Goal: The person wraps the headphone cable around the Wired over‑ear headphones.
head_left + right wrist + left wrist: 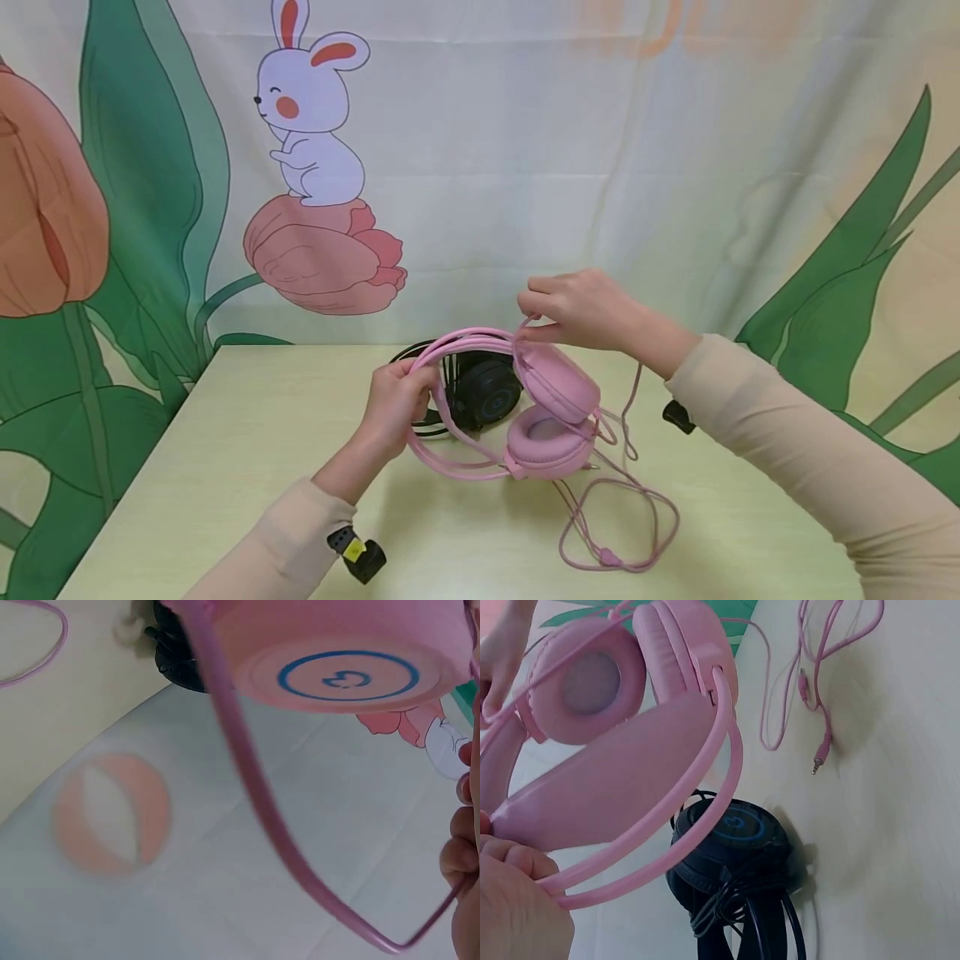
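Nearest the camera are two beige fabric sleeves [273,546], at the bottom left and lower right of the frame, each with one small black wrist-worn device [366,562]. Behind, a printed cloth backdrop [480,167] shows one white rabbit at upper left, seated on a pink tulip. Left of center, the left-hand grip [393,408] is closed, fingers curled around the headband of one pink plastic headset. At center, partly behind that headband, one black headset [489,396] with a bundled cord lies on the pale yellow-green surface [247,433]. The pink headset [557,383] is just right of center, raised off the surface, its two padded ear cups toward the right. Above them, the right-hand grip [581,310] is nearly closed, thumb and fingers pinching a strand of the thin pink cable [637,569]. One cable loop lies at lower right of center, with one small pink splitter [609,557].
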`<state>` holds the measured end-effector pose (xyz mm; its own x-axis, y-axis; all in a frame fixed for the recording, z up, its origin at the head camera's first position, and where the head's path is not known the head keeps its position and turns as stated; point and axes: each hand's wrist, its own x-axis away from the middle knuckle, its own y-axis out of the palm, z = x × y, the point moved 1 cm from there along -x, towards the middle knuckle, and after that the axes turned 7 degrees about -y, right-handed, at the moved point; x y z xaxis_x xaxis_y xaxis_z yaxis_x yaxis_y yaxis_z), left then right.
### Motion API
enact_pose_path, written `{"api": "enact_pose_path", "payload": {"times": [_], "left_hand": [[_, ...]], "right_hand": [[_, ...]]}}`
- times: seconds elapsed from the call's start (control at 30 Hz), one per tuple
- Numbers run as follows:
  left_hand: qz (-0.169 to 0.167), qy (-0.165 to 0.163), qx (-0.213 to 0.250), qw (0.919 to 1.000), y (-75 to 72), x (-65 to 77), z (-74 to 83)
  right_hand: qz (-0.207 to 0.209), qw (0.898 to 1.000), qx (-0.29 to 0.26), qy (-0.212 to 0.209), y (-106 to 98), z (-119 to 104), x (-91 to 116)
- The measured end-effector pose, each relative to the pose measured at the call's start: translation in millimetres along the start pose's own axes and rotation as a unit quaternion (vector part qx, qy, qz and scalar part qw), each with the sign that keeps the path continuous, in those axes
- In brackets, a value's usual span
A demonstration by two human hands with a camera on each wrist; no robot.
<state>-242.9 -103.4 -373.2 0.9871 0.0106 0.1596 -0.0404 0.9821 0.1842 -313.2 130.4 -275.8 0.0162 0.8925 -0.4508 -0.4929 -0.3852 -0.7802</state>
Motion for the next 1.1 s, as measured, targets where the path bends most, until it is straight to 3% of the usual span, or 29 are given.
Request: {"api": "enact_pose_path", "payload": {"times": [0.1, 0.27, 0.47, 0.63, 0.9, 1.0, 1.1], "left_hand": [[-0.025, 0.000, 0.015, 0.9996, -3.7, 0.5, -1.2], [-0.062, 0.004, 0.025, 0.9977, -8.2, 1.4, -2.5], [-0.120, 0.008, 0.036, 0.9921, -12.9, 3.5, -6.6], [-0.185, 0.022, 0.042, 0.9817, -13.0, 5.7, -10.0], [-0.223, 0.044, 0.073, 0.9711, -12.7, 6.4, -9.5], [-0.238, 0.047, 0.095, 0.9655, -14.8, 6.4, -8.3], [-0.260, 0.054, 0.122, 0.9563, -15.7, 6.5, -7.5]], "right_hand": [[-0.019, 0.995, -0.083, 0.054, 0.8, 4.2, 6.5], [-0.056, 0.970, -0.192, 0.135, 1.0, 8.0, 11.2], [-0.063, 0.948, -0.257, 0.176, 3.7, 10.3, 14.3], [-0.061, 0.933, -0.273, 0.225, 8.5, 14.4, 25.6], [-0.012, 0.939, -0.284, 0.194, 29.5, 13.3, 38.8], [-0.015, 0.914, -0.339, 0.223, 35.3, 9.9, 44.1], [-0.032, 0.872, -0.401, 0.277, 38.0, 3.6, 47.3]]}}
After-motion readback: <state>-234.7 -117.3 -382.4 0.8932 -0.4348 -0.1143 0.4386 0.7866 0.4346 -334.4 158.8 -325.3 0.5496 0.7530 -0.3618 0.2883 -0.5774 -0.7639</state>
